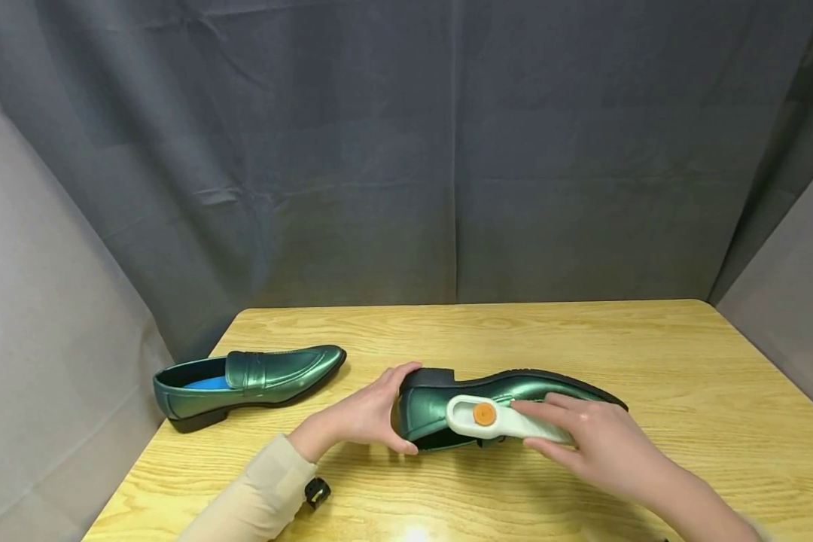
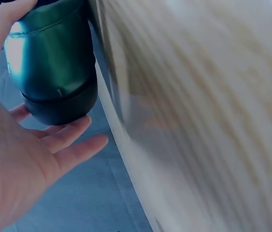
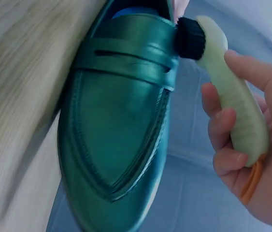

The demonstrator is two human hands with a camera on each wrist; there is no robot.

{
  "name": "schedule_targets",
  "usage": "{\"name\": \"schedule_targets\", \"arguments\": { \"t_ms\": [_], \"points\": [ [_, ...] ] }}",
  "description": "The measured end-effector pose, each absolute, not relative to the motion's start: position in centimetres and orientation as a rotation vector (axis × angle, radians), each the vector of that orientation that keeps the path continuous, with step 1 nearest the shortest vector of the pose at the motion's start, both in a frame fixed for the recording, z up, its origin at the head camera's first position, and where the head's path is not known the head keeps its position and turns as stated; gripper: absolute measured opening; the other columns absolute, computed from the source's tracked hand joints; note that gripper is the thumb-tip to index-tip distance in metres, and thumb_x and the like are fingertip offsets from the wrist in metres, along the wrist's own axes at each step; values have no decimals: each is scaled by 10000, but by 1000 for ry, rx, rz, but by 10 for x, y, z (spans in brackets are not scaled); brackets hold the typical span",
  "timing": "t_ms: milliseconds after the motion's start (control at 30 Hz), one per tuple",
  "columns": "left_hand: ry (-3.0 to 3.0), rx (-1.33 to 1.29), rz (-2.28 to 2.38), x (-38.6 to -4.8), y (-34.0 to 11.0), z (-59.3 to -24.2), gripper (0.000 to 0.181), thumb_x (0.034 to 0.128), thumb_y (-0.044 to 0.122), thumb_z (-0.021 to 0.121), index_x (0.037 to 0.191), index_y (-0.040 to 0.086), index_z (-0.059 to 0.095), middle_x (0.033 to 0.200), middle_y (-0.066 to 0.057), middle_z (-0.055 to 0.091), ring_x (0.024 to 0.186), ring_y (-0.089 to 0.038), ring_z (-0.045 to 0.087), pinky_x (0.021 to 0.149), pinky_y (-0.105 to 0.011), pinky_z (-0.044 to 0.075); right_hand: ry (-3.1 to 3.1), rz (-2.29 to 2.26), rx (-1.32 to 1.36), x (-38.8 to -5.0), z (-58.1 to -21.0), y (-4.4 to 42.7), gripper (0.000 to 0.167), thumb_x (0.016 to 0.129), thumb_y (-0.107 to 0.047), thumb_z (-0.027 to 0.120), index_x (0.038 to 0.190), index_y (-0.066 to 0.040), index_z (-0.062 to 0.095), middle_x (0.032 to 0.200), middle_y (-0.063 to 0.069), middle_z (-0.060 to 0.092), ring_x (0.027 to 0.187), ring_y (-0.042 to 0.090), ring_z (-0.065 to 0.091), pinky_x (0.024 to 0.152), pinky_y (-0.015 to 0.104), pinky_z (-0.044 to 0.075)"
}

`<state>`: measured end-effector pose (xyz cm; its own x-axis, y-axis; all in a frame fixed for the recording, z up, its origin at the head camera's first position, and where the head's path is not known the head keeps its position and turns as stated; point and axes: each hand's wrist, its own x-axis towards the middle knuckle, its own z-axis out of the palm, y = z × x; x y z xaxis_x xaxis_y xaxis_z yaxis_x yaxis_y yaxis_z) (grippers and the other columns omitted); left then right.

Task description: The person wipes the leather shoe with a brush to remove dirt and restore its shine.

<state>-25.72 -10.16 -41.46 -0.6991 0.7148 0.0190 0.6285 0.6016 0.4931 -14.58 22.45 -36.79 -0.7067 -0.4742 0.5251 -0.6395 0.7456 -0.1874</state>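
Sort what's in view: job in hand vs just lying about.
In the job:
tipped green shoe, held at the heel by the left hand
pale brush, gripped by the right hand

Apparently lying about:
upright green shoe, unhandled, at the left of the table
grey curtain, just backdrop

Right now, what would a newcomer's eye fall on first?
Probably the shiny green shoe, turned on its side near the middle of the table, its heel in the left hand. Beside it, the right hand grips a pale brush with a round orange spot. The matching shoe stands upright at the table's left edge.
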Motion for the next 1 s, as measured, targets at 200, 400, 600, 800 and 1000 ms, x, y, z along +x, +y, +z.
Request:
{"name": "schedule_targets", "arguments": {
  "t_ms": [200,400,600,800,1000],
  "points": [
    [2627,1061,704,-258,-102,-417,1163,676,439,872,1522,244,99,1399,-89,375,1198,-199,462,981,-384,409,-2596,442,642,-150,-365,234,425,797,-300,801,1203,-236,692,988,-2,683,593,22,499,508,279,397],
    [2626,1029,682,-257,-101,-417,1170,682,450,866,1525,219,87,1406,-92,361,1202,-200,461,977,-377,413,-2567,343,494,-158,-361,246,404,816,-290,783,1196,-190,694,788,-120,536,509,20,342,436,252,292],
    [2623,994,694,-257,-98,-417,1159,689,515,841,1518,153,117,1466,-83,312,1248,-203,431,996,-378,396,-2527,383,509,-157,-358,247,407,793,-259,803,1177,-174,700,766,-135,507,513,5,317,440,240,280],
    [2655,1001,666,-257,-96,-416,1156,676,556,830,1523,198,131,1381,-56,384,1172,-188,472,947,-370,424,-2534,419,658,-148,-358,234,421,786,-300,807,1187,-225,700,888,-72,637,550,-9,422,483,241,356],
    [2661,1011,668,-257,-95,-417,1139,674,549,832,1518,203,150,1326,-49,410,1127,-183,485,922,-365,433,-2528,344,759,-148,-360,231,409,788,-327,800,1178,-250,703,967,-34,676,582,-31,478,486,235,382]
  ]
}}
